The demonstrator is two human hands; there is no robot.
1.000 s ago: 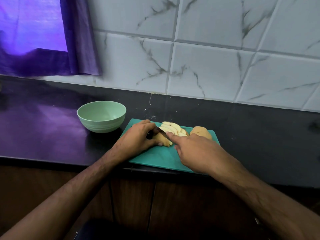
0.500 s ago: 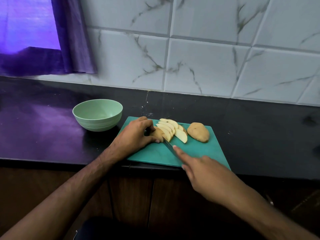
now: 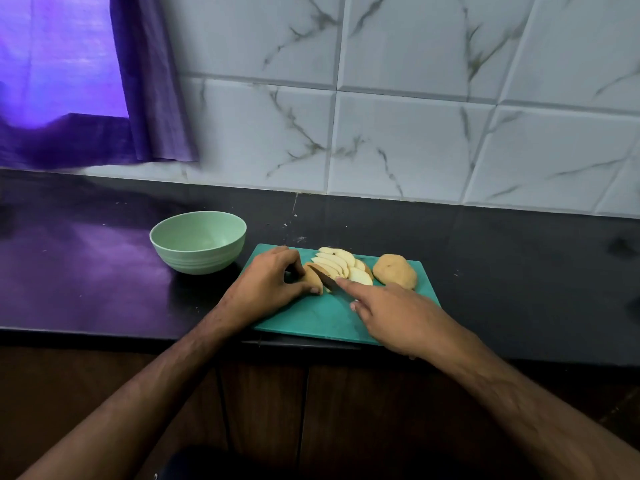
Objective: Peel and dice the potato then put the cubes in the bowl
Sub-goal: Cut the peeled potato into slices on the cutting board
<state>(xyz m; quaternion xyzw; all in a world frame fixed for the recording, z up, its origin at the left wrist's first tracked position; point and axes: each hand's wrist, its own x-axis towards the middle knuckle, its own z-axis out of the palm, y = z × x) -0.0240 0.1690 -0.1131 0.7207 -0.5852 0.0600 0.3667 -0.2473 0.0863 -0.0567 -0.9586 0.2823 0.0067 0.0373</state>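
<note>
Slicing is being carried out on a teal cutting board [image 3: 322, 317] lying at the front edge of the dark, glossy tabletop [image 3: 519, 265]. A small end piece of potato [image 3: 313, 280], brown-skinned and rounded, is being pinched by the left hand [image 3: 270, 285] with curled fingers, while a knife [image 3: 329, 282] is being held in the closed grip of the right hand [image 3: 398, 317], the index finger being laid along the blade's spine (the handle is hidden under the palm). Pale, crescent-shaped slices [image 3: 337, 263] are fanned just behind the blade, and an uncut half [image 3: 396, 271], dome-shaped and matte with the skin apparently on, is resting near the board's right end. The light green bowl [image 3: 198, 242], smooth and ribbed near its base, is standing just left of the board, and no cubes are seen in it. A cut fingertip is being risked, since the remaining piece is short and the left fingertips are lying very near the blade; a slip could be caused by the wet cut face. Skin may also be ending up in the cubes, as peeling appears not to have been done.
</note>
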